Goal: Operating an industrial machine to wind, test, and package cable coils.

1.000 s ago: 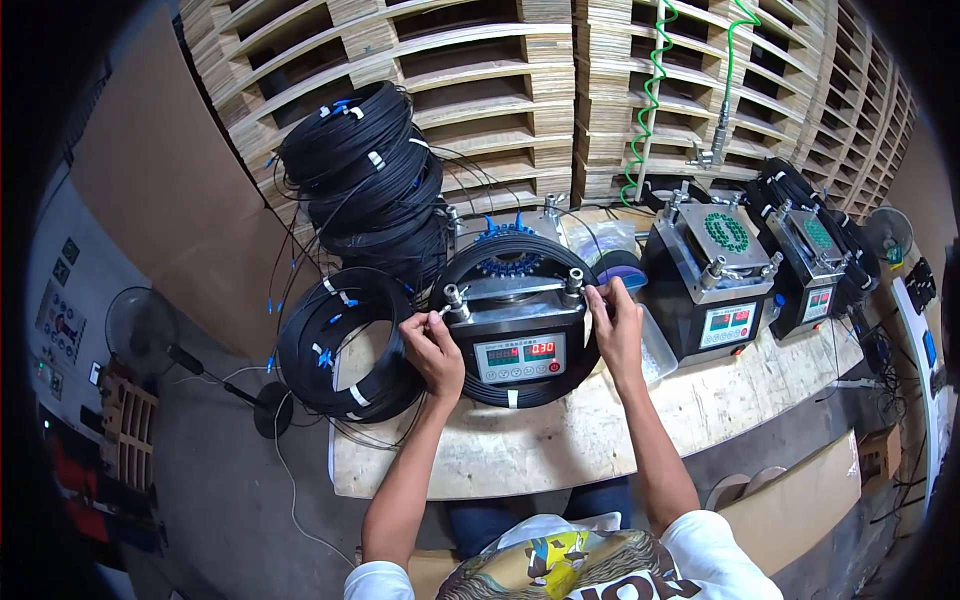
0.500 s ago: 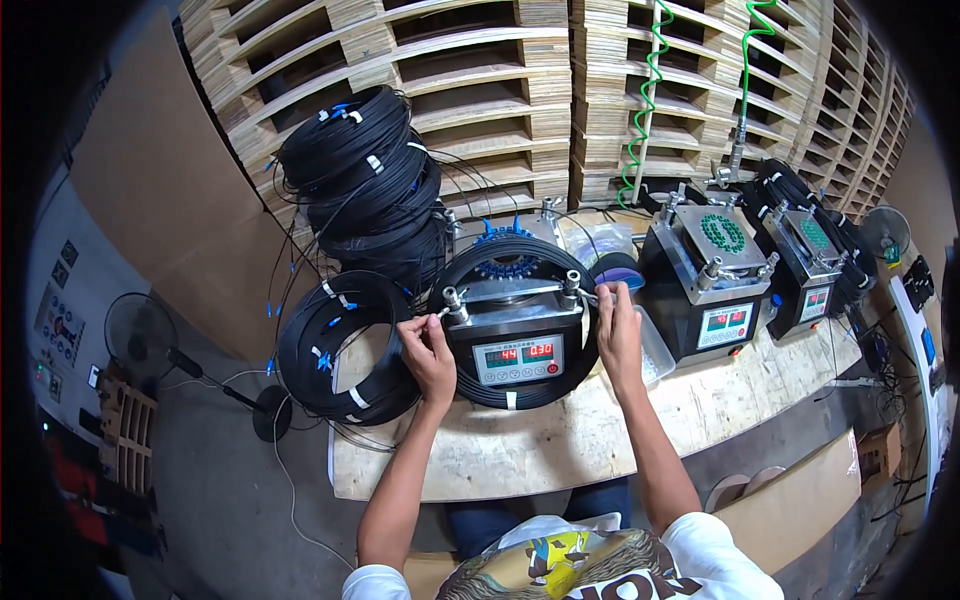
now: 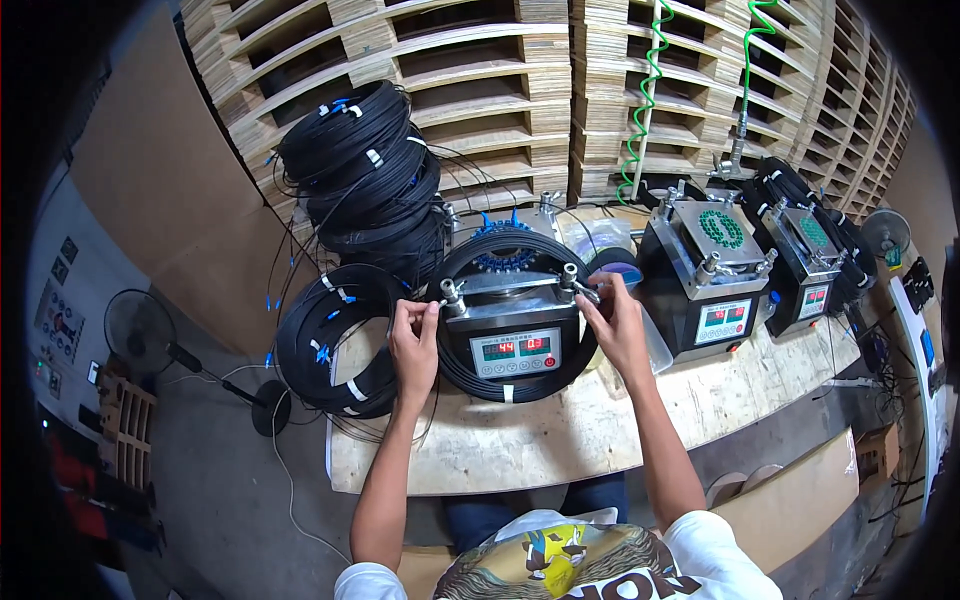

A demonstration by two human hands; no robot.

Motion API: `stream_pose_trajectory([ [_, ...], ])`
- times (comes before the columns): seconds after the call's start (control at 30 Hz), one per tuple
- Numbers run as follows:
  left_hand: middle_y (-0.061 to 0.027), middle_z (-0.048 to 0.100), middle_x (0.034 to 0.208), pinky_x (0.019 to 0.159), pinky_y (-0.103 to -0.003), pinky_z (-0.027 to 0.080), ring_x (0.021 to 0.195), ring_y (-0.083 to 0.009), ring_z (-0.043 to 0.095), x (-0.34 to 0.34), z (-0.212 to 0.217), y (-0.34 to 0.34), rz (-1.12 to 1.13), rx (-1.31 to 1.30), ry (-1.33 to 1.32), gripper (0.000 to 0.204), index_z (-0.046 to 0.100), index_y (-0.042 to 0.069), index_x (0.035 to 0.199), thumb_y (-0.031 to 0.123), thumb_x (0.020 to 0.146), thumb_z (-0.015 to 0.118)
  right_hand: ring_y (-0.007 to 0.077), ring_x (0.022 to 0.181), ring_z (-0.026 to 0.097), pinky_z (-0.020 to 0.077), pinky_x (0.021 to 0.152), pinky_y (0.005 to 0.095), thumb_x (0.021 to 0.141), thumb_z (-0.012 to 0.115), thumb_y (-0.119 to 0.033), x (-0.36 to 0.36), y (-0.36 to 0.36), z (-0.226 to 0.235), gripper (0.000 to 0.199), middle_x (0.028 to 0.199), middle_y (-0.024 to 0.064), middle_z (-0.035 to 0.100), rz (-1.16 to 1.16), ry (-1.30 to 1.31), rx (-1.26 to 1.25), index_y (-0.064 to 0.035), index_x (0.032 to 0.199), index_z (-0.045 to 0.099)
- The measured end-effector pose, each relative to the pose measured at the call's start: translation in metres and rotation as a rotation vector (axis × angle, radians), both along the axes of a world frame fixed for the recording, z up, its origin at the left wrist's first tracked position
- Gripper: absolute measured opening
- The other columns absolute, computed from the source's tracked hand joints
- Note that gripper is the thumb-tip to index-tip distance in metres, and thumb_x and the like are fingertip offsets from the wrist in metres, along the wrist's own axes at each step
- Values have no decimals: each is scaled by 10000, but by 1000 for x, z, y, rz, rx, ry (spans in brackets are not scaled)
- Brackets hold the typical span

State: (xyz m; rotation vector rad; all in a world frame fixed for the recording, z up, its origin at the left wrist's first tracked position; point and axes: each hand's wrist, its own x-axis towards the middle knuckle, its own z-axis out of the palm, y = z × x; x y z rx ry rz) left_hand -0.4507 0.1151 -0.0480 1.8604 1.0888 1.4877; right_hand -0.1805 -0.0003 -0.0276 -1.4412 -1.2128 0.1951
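Observation:
A polishing-type machine (image 3: 530, 318) with a black body, metal top and lit front panel stands before me on the wooden table. A coil of black cable (image 3: 510, 391) hangs round its front, tied with white tape, and blue connectors (image 3: 503, 250) form a ring on top. At the front left post, my left hand (image 3: 414, 348) is closed, thumb and fingers pinching a small metal lever. My right hand (image 3: 622, 330) likewise pinches the metal lever (image 3: 587, 292) by the front right post. The fingers partly hide both levers.
Left of the machine lie a loose cable coil (image 3: 332, 350) and a tall stack of black coils (image 3: 365, 190). Two similar machines (image 3: 705, 285) stand to the right. Stacked wooden pallets (image 3: 470, 100) line the back, with green spiral hoses (image 3: 640, 110) hanging there. A floor fan (image 3: 140, 330) is at left.
My left fingers have risen slightly at the left post. My right hand has turned inward and its fingers sit closer to the right post. Both hands stay at the levers.

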Motion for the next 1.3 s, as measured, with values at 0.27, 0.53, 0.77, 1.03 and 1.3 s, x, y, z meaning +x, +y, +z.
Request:
stream_pose_trajectory([
  [0.27,-119,556,753,601,-359,426,634,-231,532,1,-1,4,-8,217,133,187,559,-13,893,137,982,626,56,626,524,423,547,259,945,680,-98,4,7,-13,171,694,54,636,-3,183,8,40,935,578],
  [0.53,-153,604,812,665,-442,440,756,-340,560,-18,18,24,-144,539,457,110,548,-21,893,50,957,602,326,900,532,426,778,431,819,737,-94,-57,-22,-68,448,1015,144,513,-11,-591,-210,-54,1213,529],
  [0.77,-146,630,771,626,-373,468,669,-266,612,-11,8,6,-131,198,159,183,565,-13,936,152,979,631,291,946,520,362,786,413,859,619,-106,-63,-15,-81,221,938,126,478,-100,-803,-247,-90,1060,531],
  [1.03,-150,654,772,655,-353,482,694,-228,637,-5,3,-8,-57,171,61,183,589,-26,969,154,990,615,331,932,507,342,750,440,731,654,-5,-78,-11,-81,396,958,157,472,-246,-783,-308,-53,1079,470],
  [1.3,-139,622,959,721,-341,489,837,-232,602,-9,-2,-17,1,152,72,207,651,-3,1104,165,1022,562,338,943,512,361,766,433,706,743,-38,-76,-6,-80,467,986,165,484,-298,-694,-319,-52,1085,470],
])
